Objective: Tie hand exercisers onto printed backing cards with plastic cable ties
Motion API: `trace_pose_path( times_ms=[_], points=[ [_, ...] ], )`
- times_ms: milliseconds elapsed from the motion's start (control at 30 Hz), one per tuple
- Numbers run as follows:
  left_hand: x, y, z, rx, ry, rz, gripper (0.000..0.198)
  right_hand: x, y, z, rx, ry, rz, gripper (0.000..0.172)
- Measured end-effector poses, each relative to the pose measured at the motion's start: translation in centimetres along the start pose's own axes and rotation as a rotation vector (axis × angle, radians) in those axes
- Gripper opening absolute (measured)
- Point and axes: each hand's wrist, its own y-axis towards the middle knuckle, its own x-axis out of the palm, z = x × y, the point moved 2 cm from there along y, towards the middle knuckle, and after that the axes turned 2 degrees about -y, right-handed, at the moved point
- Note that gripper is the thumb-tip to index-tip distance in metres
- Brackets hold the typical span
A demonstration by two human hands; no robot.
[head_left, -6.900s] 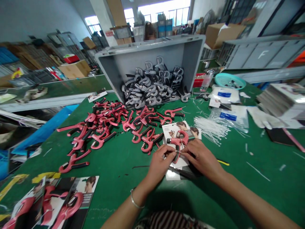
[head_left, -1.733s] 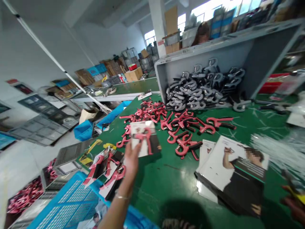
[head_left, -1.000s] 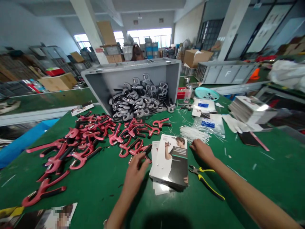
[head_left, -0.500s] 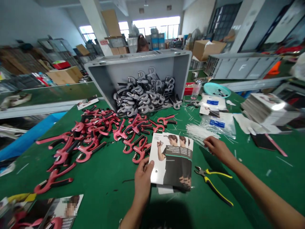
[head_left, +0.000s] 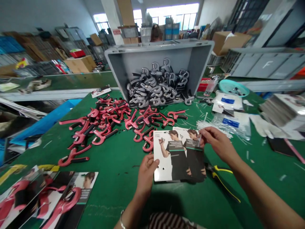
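My left hand (head_left: 147,171) grips a fanned stack of printed packaging cards (head_left: 170,159) by its left edge, thumb on the front. Small holes show in the front card near the thumb. At the stack's upper right corner, my right hand (head_left: 214,141) is closed in a pinch, its fingertips against the cards. A thin white cable tie (head_left: 205,117) sticks up from those fingers. Just behind lies a heap of white cable ties (head_left: 220,129). Pliers with yellow and black handles (head_left: 220,179) rest under the right forearm, their jaws partly hidden by the cards.
Pink hand grippers (head_left: 107,121) are heaped left of centre. Behind them a grey crate (head_left: 158,46) on its side holds grey ones. Carded pink grippers (head_left: 64,203) lie front left. A card stack (head_left: 278,111), white gloves (head_left: 262,125) and plastic bags (head_left: 232,122) are at right.
My right hand has moved from the cable tie heap to the cards' upper right corner. The cards have fanned wider to the right. The view has shifted left.
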Motion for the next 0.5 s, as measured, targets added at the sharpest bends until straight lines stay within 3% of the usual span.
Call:
trace_pose_path(
  times_ms=[133,267,367,500],
  points=[
    [-2.1,-0.3,0.2,-0.015,-0.022,0.031,0.038,5.3,-1.3,-2.6,-0.071,0.204,-0.123,0.023],
    [-3.7,-0.2,-0.6,-0.029,-0.035,0.015,0.037,9.9,-1.8,-2.4,-0.126,0.222,-0.223,0.022],
    [-4.4,0.3,-1.5,-0.019,-0.125,0.037,0.032,11.6,-1.7,-1.4,-0.137,0.198,-0.229,0.024],
    [-4.2,1.2,-2.5,-0.072,-0.280,0.068,0.037,12.0,-1.6,-0.5,-0.159,0.142,-0.252,0.026]
  ],
)
